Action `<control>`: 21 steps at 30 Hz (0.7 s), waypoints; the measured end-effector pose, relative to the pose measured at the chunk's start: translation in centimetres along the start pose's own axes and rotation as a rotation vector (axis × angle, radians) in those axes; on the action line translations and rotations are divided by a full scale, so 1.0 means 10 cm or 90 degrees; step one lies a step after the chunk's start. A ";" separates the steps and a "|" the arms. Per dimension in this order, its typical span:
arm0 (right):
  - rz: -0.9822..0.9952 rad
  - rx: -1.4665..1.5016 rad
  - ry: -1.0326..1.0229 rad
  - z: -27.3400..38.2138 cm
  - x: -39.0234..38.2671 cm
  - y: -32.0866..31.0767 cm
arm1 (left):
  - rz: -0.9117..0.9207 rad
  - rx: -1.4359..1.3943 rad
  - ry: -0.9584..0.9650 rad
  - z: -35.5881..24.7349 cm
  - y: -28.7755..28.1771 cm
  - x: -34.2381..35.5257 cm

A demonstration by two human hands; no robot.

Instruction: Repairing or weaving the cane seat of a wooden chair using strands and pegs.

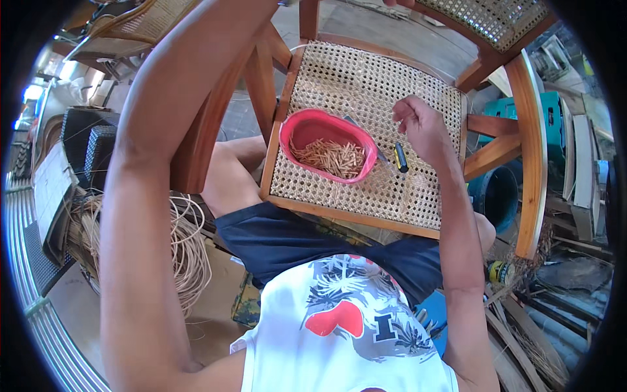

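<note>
Looking down from the head camera, I see my right hand (421,127) hovering over the woven cane seat (366,85) of a wooden chair (529,150), fingers (403,110) curled loosely together near the seat's right side. I think they pinch something thin, perhaps a cane strand, but the view is too small to be sure. Just below that hand, a small black-and-yellow tool (400,158) lies on the cane, touching the weave. To its left sits a pink oval bowl (297,130) resting on the seat, holding a heap of short pale wooden pegs (330,157); a grey blade-like piece (362,127) leans over the bowl's right rim. My left arm (157,163) rises up past the chair's left rail and its hand leaves the picture at the top, so I cannot tell whether it grips anything. A loose coil of rattan (189,255) lies on the floor to my left, well apart from the chair.
</note>
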State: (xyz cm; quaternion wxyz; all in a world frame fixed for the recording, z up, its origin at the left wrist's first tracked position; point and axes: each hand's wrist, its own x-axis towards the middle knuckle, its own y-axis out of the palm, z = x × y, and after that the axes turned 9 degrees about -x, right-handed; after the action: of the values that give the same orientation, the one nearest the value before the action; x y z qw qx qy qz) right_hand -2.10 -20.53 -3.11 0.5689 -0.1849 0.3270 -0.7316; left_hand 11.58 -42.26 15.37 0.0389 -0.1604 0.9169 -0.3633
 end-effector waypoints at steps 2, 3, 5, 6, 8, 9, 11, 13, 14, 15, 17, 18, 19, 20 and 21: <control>0.038 -0.075 -0.063 0.06 -0.21 0.02 | 0.011 -0.005 0.006 0.32 0.38 0.27; 0.055 -0.133 -0.147 0.09 -0.28 0.02 | 0.068 0.203 0.004 0.47 0.53 0.37; 0.083 -0.153 -0.126 0.13 -0.33 0.19 | 0.124 0.408 0.005 0.77 0.82 0.46; 0.079 -0.200 -0.258 0.13 -0.33 0.27 | 0.182 0.498 0.011 0.89 0.97 0.45; 0.084 -0.258 -0.304 0.15 -0.41 0.45 | 0.241 0.581 0.014 1.03 1.12 0.44; 0.094 -0.258 -0.303 0.17 -0.39 0.54 | 0.287 0.592 0.005 1.06 1.17 0.43; 0.122 -0.251 -0.295 0.19 -0.35 0.72 | 0.330 0.598 -0.005 1.07 1.21 0.42; 0.164 -0.250 -0.293 0.20 -0.25 0.82 | 0.338 0.483 -0.081 1.03 1.19 0.44; 0.172 -0.237 -0.289 0.21 -0.21 0.87 | 0.290 0.570 0.051 1.00 1.19 0.46; 0.186 -0.236 -0.265 0.22 -0.19 0.91 | 0.288 0.567 0.049 0.96 1.18 0.48; 0.188 -0.231 -0.288 0.25 -0.19 0.95 | 0.246 0.555 0.079 0.89 1.15 0.50; 0.196 -0.236 -0.290 0.26 -0.19 0.96 | 0.238 0.562 0.087 0.86 1.11 0.48; 0.199 -0.237 -0.293 0.28 -0.19 0.97 | 0.235 0.561 0.084 0.82 1.08 0.45; 0.187 -0.249 -0.301 0.30 -0.20 0.99 | 0.229 0.561 0.078 0.77 1.04 0.42; 0.169 -0.260 -0.308 0.32 -0.21 0.99 | 0.223 0.562 0.075 0.71 1.00 0.39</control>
State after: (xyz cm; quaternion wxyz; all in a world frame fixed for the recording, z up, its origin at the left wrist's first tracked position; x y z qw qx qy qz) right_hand 7.62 -20.77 -7.46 0.6713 -0.4191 0.3438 -0.5055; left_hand 6.55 -41.30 3.53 0.1123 0.0495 0.6888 -0.7145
